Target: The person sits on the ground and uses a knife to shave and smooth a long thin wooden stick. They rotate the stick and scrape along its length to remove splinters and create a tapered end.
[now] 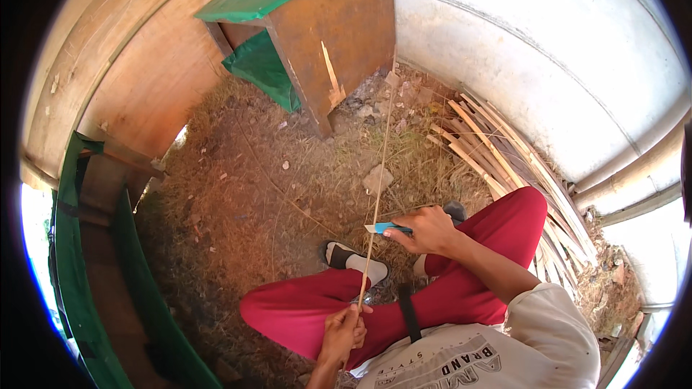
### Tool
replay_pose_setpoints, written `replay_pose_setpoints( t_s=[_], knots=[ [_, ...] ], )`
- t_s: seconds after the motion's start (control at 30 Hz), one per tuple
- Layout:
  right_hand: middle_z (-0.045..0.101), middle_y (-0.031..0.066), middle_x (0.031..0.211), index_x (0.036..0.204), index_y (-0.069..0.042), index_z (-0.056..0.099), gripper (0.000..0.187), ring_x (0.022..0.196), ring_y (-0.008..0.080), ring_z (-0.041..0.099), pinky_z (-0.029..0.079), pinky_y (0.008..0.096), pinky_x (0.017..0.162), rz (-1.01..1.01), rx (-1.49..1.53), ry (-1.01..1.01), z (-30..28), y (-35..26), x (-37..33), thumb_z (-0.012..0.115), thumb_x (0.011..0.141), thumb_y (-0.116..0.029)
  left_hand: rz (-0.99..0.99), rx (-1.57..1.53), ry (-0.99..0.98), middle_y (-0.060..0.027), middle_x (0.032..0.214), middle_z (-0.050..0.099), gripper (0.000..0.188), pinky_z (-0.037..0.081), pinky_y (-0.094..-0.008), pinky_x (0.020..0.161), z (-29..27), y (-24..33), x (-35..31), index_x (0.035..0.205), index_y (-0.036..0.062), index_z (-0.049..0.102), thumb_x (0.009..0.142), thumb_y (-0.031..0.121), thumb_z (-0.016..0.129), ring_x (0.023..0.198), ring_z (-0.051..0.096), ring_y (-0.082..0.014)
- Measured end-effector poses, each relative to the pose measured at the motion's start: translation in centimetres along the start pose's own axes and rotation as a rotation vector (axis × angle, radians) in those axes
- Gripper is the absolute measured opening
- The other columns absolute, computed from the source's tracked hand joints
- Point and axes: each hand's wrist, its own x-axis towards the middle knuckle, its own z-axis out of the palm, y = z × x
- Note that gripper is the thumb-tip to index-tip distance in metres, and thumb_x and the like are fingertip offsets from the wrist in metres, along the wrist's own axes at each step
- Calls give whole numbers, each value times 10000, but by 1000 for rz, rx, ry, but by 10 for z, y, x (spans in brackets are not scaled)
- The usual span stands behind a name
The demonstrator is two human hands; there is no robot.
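A long, thin bamboo strip point(384, 145) runs from my lap away toward the wooden cabinet. Its near end is in my left hand point(344, 331), whose fingers are wrapped round it above my left thigh. In my right hand point(427, 230) is a box cutter point(393, 228) with a blue handle. The cutter's blade points left and meets the strip partway along, or lies just over it; contact is too fine to tell. My right fingers are closed round the handle, close to my right knee.
A brown wooden cabinet point(339, 36) with a green cover stands at the back. Split bamboo pieces point(497, 148) lie piled along the white wall on the right. At the left is a green-edged wooden piece of furniture point(101, 245). Dry grass and stones point(377, 179) lie on the ground.
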Motion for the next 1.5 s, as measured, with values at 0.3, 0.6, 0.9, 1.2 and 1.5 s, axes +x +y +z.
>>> replay_pose_setpoints(
  t_s=[0.3, 0.6, 0.9, 1.2, 1.5],
  knots=[
    [715, 112, 724, 997, -106, 771, 430, 578, 312, 671, 534, 416, 520, 23, -53, -1, 18, 15, 12, 606, 932, -497, -4, 39, 44, 31, 551, 332, 369, 235, -236, 379, 0, -9, -5, 1046, -50, 567, 1092, 266, 383, 416, 288, -52],
    [660, 170, 660, 974, -123, 758, 499, 658, 362, 679, 548, 480, 617, 402, -135, -76, -7, 50, 40, 507, 970, -554, -18, 138, 73, 28, 559, 376, 361, 263, -242, 383, -7, -26, -30, 1039, -57, 606, 1082, 252, 424, 417, 319, -53],
    [679, 164, 706, 1017, -120, 769, 463, 704, 365, 679, 553, 497, 680, 362, -186, 52, -38, 112, 64, 548, 946, -521, -67, 645, 279, -56, 830, 669, 324, 507, -362, 723, -19, -27, -59, 1076, 58, 696, 1003, 323, 523, 787, 616, -145],
    [691, 197, 782, 987, -99, 766, 500, 800, 392, 683, 555, 501, 747, 437, -278, 12, -65, 155, 101, 525, 959, -537, -105, 455, 283, -52, 848, 673, 335, 509, -349, 719, -41, -48, -78, 1087, 54, 697, 1000, 336, 540, 788, 614, -138],
    [697, 224, 969, 974, -52, 752, 560, 947, 371, 681, 547, 498, 827, 684, -360, 67, -102, 201, 120, 497, 970, -551, -129, 338, 299, -48, 867, 677, 347, 510, -336, 715, -62, -48, -87, 1098, 49, 698, 996, 349, 556, 789, 612, -131]
  ],
)
